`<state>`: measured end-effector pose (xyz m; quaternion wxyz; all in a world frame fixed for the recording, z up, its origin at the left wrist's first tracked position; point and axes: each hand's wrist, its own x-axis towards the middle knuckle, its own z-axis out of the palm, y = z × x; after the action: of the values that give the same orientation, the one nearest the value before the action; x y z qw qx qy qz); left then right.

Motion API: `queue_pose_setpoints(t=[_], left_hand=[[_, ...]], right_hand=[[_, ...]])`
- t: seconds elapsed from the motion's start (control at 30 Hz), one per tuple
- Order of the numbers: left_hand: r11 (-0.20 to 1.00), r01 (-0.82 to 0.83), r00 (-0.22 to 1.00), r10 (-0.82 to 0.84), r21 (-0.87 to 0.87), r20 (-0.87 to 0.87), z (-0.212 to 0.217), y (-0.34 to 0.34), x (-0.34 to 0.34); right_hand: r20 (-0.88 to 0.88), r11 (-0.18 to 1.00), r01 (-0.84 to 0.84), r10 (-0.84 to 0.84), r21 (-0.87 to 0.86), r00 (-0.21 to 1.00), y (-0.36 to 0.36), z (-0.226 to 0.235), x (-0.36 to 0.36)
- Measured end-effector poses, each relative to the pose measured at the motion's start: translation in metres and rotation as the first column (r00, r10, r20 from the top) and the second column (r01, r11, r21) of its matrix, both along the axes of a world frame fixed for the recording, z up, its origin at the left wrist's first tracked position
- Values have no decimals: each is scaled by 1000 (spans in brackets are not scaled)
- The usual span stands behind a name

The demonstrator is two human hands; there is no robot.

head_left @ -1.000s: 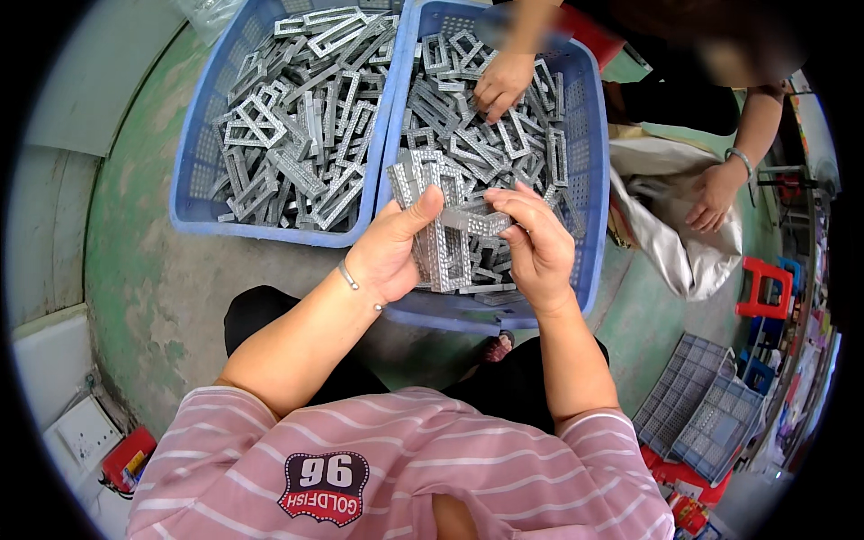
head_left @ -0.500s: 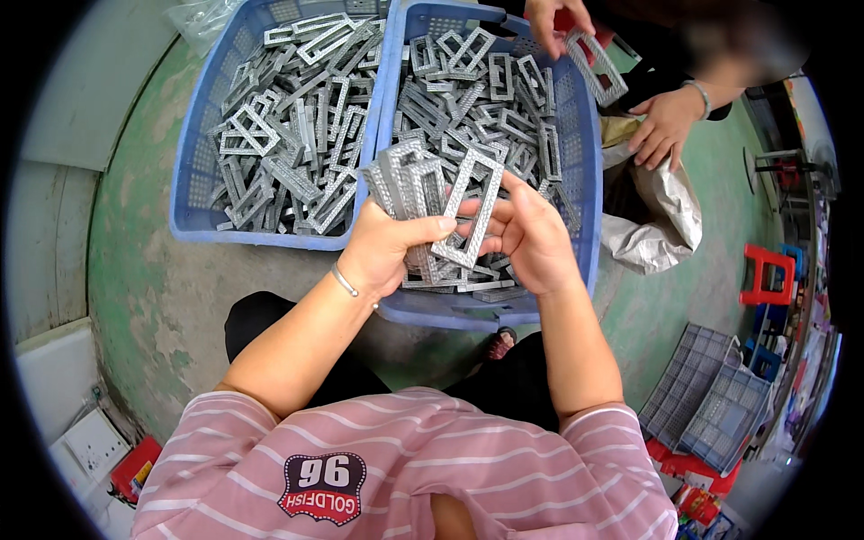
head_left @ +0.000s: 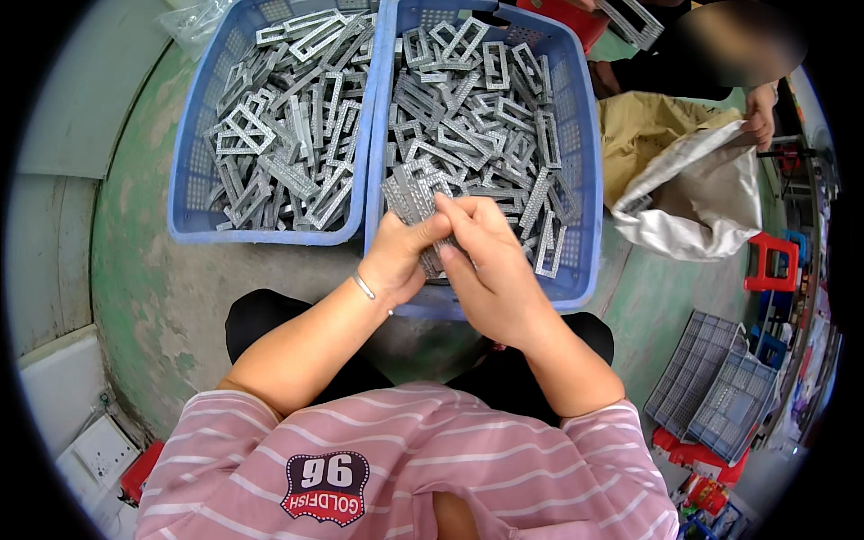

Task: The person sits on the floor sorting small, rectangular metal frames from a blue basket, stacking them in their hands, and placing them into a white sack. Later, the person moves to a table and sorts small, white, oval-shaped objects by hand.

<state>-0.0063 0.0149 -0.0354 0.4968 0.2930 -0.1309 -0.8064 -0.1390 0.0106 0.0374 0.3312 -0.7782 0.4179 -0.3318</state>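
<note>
A small stack of silvery rectangular metal frames (head_left: 412,193) stands in front of me, above the near part of the right blue basket (head_left: 589,193). My left hand (head_left: 400,259) is closed round the stack's lower left side, thumb across it. Against its right side presses my right hand (head_left: 493,270), thumb and fingers on the frames; its fingertips are partly hidden. Many loose frames of the same kind (head_left: 468,117) lie jumbled in the right basket below my hands.
A left blue basket (head_left: 270,238), also heaped with frames, adjoins the right one. Beyond, a co-worker's hand (head_left: 760,115) grips an open silver-and-tan sack (head_left: 711,202); another metal frame (head_left: 634,20) is near their other hand. Grey crates (head_left: 697,382) and a red stool (head_left: 772,261) stand at right.
The separate frame at my right fingers is now against the stack, and that hand has come in leftward onto it. The co-worker's sack is opened wider, their hand farther right.
</note>
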Motion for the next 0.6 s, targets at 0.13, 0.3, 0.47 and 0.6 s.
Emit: queue_pose_setpoints(t=[0.13,0.3,0.47,0.6], left_hand=[[996,-80,989,83,24,-119,9,-13,9],[977,-129,893,41,-168,-448,21,-36,47],[959,-244,857,145,-142,-494,28,-39,62],[964,-252,845,177,-82,-505,26,-40,67]], right_hand=[[70,931,336,-329,-146,942,-39,-6,-16],[-555,824,352,-56,443,830,-76,-115,-26],[-753,771,472,15,428,658,-60,-140,4],[-628,744,388,54,543,776,-55,-128,-1]])
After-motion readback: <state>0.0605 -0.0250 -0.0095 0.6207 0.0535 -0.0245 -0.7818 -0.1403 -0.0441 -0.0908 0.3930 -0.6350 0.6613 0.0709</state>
